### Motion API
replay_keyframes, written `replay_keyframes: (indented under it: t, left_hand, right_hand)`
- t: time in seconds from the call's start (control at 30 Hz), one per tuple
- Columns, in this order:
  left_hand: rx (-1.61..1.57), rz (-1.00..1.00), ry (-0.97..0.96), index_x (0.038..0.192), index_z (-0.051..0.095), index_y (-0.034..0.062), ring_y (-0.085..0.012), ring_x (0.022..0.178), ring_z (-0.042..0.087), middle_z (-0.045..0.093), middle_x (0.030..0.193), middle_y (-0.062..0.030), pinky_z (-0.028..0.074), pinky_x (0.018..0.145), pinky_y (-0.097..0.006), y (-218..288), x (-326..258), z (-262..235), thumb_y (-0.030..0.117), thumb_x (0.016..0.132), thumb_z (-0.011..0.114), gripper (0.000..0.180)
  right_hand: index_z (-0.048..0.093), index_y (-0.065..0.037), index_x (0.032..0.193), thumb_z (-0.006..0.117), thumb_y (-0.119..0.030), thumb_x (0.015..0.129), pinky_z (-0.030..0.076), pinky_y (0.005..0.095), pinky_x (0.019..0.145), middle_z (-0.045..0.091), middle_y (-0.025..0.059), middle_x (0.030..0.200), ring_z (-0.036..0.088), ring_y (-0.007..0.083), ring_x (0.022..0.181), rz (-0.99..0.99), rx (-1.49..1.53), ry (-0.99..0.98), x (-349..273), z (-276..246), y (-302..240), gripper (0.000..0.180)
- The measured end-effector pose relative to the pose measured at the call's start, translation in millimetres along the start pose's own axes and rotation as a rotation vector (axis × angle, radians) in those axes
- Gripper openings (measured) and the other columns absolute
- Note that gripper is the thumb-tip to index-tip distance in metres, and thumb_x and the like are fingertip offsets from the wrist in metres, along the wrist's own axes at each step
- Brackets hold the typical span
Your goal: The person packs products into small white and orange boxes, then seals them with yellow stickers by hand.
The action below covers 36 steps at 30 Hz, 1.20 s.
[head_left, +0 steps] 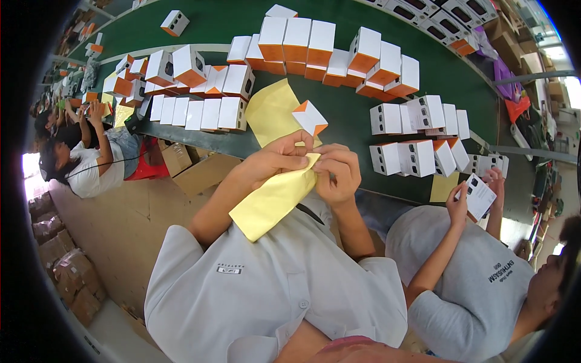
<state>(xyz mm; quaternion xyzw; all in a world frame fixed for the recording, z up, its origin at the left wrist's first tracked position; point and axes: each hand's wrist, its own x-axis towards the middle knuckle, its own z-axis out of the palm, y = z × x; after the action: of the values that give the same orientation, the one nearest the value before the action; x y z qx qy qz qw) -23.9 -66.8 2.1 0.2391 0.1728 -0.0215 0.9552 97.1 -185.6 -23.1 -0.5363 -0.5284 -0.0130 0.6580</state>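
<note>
Yellow cloth (272,199): was grasped by both hands at its upper right end, on the near side of the green worktop (351,112), in front of a grey shirt (284,290). Pinched that end between thumb and fingers of the left hand (280,158); gripped the same end with the bent fingers of the right hand (336,174), close beside the left. Hung folded, slanting down to the left. Showed beyond the hands, on the worktop, a second yellow sheet (272,109), with a small white-and-orange box (311,116) at its right edge. Included white boxes (212,114) in rows farther left, and, at right, a co-worker (463,272) holding a white carton (478,196).
</note>
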Motion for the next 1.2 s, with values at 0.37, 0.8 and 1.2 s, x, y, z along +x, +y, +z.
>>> replay_keyframes:
  t: [0.37,0.8,1.2]
  left_hand:
    - [1.473,0.505,0.664,0.096,0.055,0.0041,-0.0237,0.083,0.060,0.058,0.096,-0.0069,0.048,0.074,-0.032,53,-38,-58,-0.012,0.076,0.055,0.025]
    - [2.174,0.143,0.497,0.140,0.043,0.0272,-0.0317,0.078,0.066,0.059,0.105,-0.0136,0.054,0.063,-0.041,-8,57,-130,-0.002,0.078,0.053,0.069]
    - [2.050,0.226,0.566,0.143,0.037,0.0404,-0.0304,0.060,0.063,0.060,0.068,-0.0107,0.052,0.054,-0.040,-26,63,-158,0.001,0.079,0.053,0.077]
  right_hand:
    - [0.057,-0.004,0.083,0.065,-0.003,0.080,0.043,0.0394,0.091,0.057,0.0142,0.103,0.055,0.0325,0.108,0.394,-0.170,0.046,-9,-13,28,0.008]
    - [0.067,-0.001,0.082,0.069,-0.013,0.077,0.048,0.0356,0.087,0.055,0.0197,0.119,0.057,0.0304,0.107,0.907,-0.281,-0.401,-29,24,147,0.013]
    - [0.061,0.001,0.080,0.066,-0.008,0.077,0.046,0.0398,0.088,0.058,0.0199,0.106,0.057,0.0347,0.102,0.765,-0.522,-0.313,-43,47,164,0.011]
